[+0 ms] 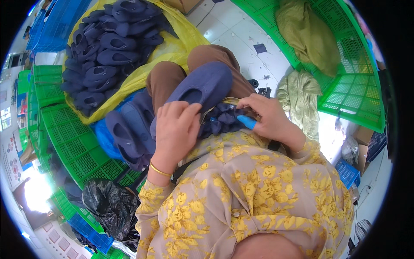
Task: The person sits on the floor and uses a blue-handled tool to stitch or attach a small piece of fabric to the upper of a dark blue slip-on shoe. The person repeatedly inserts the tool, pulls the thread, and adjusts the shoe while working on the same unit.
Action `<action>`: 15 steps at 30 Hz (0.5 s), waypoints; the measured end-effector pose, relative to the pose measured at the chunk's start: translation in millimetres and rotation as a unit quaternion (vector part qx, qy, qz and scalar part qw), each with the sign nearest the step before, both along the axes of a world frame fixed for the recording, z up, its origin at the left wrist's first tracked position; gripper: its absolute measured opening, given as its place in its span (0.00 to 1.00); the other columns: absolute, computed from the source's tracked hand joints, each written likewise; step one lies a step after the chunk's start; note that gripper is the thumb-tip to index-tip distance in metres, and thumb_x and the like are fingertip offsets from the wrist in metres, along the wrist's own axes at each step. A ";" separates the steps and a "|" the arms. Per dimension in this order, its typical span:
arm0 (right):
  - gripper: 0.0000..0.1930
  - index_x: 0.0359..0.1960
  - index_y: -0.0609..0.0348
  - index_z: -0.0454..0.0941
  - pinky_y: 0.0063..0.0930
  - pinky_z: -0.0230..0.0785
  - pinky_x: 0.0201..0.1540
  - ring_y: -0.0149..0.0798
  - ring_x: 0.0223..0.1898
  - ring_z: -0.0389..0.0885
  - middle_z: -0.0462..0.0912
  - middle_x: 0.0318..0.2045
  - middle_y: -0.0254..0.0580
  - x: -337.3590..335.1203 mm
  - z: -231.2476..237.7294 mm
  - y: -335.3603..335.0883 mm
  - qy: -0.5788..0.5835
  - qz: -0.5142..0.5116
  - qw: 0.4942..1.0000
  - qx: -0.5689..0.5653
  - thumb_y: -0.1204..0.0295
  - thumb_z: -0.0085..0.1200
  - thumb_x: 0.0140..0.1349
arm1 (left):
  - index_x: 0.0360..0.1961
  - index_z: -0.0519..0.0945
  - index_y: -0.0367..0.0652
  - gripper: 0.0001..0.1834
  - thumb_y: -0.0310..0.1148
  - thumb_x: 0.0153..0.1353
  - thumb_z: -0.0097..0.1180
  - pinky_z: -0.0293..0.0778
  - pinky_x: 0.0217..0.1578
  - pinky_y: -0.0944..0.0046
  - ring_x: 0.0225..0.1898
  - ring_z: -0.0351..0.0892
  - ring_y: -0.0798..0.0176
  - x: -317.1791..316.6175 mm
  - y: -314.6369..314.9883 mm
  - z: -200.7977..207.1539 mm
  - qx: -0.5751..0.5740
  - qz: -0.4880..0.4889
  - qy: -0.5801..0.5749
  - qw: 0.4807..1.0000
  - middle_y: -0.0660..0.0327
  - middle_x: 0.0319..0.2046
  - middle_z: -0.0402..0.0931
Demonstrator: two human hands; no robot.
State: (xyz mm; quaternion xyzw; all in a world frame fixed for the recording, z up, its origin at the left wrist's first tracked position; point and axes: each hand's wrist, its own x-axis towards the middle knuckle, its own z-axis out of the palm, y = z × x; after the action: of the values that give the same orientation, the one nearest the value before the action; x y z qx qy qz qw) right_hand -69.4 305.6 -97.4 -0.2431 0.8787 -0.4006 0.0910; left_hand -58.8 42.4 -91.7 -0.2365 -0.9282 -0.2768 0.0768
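A navy blue slip-on shoe point(206, 83) lies across my brown-trousered knees, its opening toward me. The fingers of my left hand point(176, 129) are curled over the shoe's near edge. My right hand point(271, 117), a blue cover on its thumb, is closed at the right of my lap; what its fingertips pinch is too small to make out. Between both hands sits a heap of crumpled dark blue pieces point(226, 116), with a thin pale strand above it. More navy shoes point(125, 129) rest beside my left thigh, partly hidden by my arm.
A yellow bag point(183, 43) full of navy shoes point(113, 56) stands at the far left. Green crates point(75, 142) line the left side. On the right are a large green basket point(351, 93) with olive cloth inside, and a pale green cloth point(298, 97). A black plastic bag point(110, 205) is at lower left.
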 end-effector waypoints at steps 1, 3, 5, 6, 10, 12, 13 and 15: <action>0.14 0.41 0.54 0.78 0.33 0.71 0.27 0.43 0.27 0.80 0.78 0.29 0.40 -1.1 1.5 1.8 0.013 -0.002 1.000 0.028 0.73 0.65 0.52 | 0.39 0.81 0.46 0.12 0.27 0.50 0.62 0.66 0.39 0.56 0.38 0.73 0.55 -1.1 3.3 2.9 0.013 -0.015 0.011 1.000 0.61 0.33 0.73; 0.13 0.40 0.54 0.79 0.30 0.69 0.27 0.41 0.25 0.78 0.76 0.28 0.39 2.9 -10.0 2.9 0.036 0.001 0.999 0.040 0.74 0.64 0.53 | 0.36 0.82 0.47 0.11 0.27 0.49 0.62 0.67 0.41 0.57 0.39 0.74 0.56 -2.6 21.1 10.9 0.066 -0.080 -0.026 0.994 0.63 0.35 0.74; 0.12 0.40 0.54 0.79 0.27 0.69 0.28 0.37 0.25 0.78 0.76 0.27 0.37 5.5 -14.6 3.9 0.062 0.007 0.997 0.055 0.75 0.64 0.54 | 0.35 0.82 0.48 0.09 0.28 0.49 0.61 0.66 0.42 0.59 0.39 0.74 0.59 -0.2 33.5 4.3 0.044 -0.122 -0.010 0.991 0.65 0.35 0.75; 0.12 0.40 0.55 0.79 0.27 0.70 0.28 0.35 0.25 0.78 0.77 0.28 0.37 4.6 -13.0 4.8 0.003 -0.025 1.000 0.012 0.75 0.64 0.53 | 0.35 0.82 0.48 0.10 0.28 0.48 0.62 0.67 0.42 0.59 0.39 0.74 0.60 0.8 33.5 1.1 0.027 -0.128 -0.011 0.991 0.65 0.35 0.75; 0.08 0.39 0.60 0.80 0.18 0.65 0.28 0.19 0.27 0.71 0.79 0.29 0.27 0.6 -9.1 11.0 -0.248 -0.169 0.928 -0.220 0.76 0.63 0.58 | 0.33 0.83 0.50 0.10 0.30 0.47 0.66 0.67 0.41 0.60 0.40 0.75 0.63 5.8 34.1 -15.0 -0.048 -0.158 -0.010 0.986 0.67 0.35 0.76; 0.07 0.39 0.61 0.79 0.16 0.62 0.27 0.17 0.27 0.69 0.78 0.29 0.24 -3.4 -4.9 11.1 -0.319 -0.195 0.871 -0.319 0.76 0.62 0.60 | 0.33 0.83 0.49 0.09 0.31 0.47 0.66 0.67 0.41 0.60 0.40 0.75 0.63 6.7 35.7 -15.4 -0.083 -0.159 -0.023 0.983 0.67 0.34 0.77; 0.07 0.38 0.61 0.79 0.15 0.60 0.26 0.16 0.26 0.68 0.78 0.29 0.23 -4.7 -1.3 11.4 -0.352 -0.201 0.847 -0.342 0.76 0.62 0.60 | 0.33 0.84 0.48 0.09 0.32 0.47 0.66 0.67 0.41 0.60 0.40 0.75 0.63 6.9 37.4 -15.1 -0.091 -0.156 -0.036 0.983 0.67 0.34 0.77; 0.06 0.38 0.60 0.79 0.15 0.58 0.26 0.15 0.26 0.67 0.78 0.30 0.22 -5.4 3.5 6.0 -0.327 -0.204 0.854 -0.349 0.76 0.61 0.61 | 0.33 0.84 0.47 0.08 0.31 0.49 0.66 0.68 0.40 0.60 0.39 0.76 0.61 2.8 39.5 -8.2 -0.047 -0.133 -0.068 0.988 0.66 0.34 0.78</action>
State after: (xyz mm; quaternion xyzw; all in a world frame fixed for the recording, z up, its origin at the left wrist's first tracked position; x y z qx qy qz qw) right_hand -74.8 311.6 -93.9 0.0705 0.6307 -0.7469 0.1985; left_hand -56.0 81.9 -99.8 -0.3416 -0.9038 -0.2556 -0.0350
